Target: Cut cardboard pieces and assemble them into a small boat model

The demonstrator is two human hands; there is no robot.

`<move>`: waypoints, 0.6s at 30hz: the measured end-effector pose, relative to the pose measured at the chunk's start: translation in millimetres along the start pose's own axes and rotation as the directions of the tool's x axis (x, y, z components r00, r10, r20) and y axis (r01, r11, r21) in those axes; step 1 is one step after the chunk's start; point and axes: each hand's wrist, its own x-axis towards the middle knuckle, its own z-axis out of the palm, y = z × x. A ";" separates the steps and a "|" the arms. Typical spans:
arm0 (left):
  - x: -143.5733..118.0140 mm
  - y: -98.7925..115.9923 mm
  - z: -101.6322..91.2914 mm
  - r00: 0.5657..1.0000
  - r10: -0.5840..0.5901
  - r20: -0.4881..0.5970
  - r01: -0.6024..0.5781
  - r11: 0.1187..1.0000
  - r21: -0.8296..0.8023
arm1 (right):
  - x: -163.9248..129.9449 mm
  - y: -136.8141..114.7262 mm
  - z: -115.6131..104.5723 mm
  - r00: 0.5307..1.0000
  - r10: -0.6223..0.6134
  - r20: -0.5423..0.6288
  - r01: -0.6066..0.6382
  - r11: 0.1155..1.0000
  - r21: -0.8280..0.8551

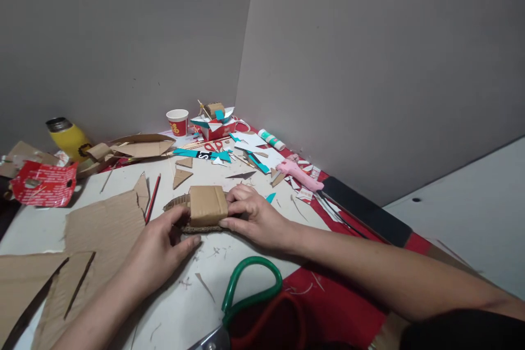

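Observation:
In the middle of the table sits a small cardboard model (208, 205), a folded box-like block on a flat corrugated base that comes to a point at its left. My left hand (164, 240) curls round the model's left end, with the thumb at the front edge of the base. Against the right side of the block, the fingers and thumb of my right hand (254, 216) grip it. The undersides of both hands' fingers are partly hidden. Nearer to me lie large scissors (252, 287) with green handles.
Cardboard sheets (102, 224) and a red pencil (153, 198) lie left. Behind stand a yellow bottle (71, 139), a paper cup (178, 124) and a paper boat (213, 124). Rightward are a pink glue gun (301, 175), a white-green tube (271, 140) and a dark slab (365, 210).

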 end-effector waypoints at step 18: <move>3.6 -13.9 4.4 0.959 0.282 -0.009 -0.279 0.952 0.125 | 1.4 3.9 1.6 0.993 -0.120 0.022 0.122 0.987 -0.104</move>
